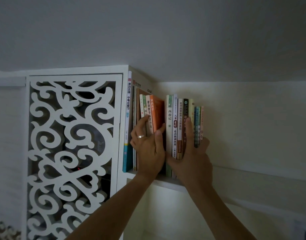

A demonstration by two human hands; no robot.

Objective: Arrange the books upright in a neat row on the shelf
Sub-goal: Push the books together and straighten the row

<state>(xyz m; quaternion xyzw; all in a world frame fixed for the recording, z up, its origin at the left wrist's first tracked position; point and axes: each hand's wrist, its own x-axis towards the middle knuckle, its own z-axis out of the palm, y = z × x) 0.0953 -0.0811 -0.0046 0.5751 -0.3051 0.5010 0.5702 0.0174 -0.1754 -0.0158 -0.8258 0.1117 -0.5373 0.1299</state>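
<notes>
A row of books stands on a high white shelf [166,183]. On the left, a small group with an orange book [155,115] leans to the left. My left hand [148,146], wearing a ring, grips this group, index finger on the spines and thumb on the orange book's right cover. A dark gap separates it from the upright right group, which starts with a white-spined book [169,125]. My right hand [195,156] holds the right group from the front, fingers curled round its right end. A tall white and blue book [128,122] stands at the far left.
A white cabinet door with cut-out scroll pattern [70,153] is left of the shelf. The ceiling is just above. A pale wall [252,127] runs to the right of the books, with shelf room beyond them.
</notes>
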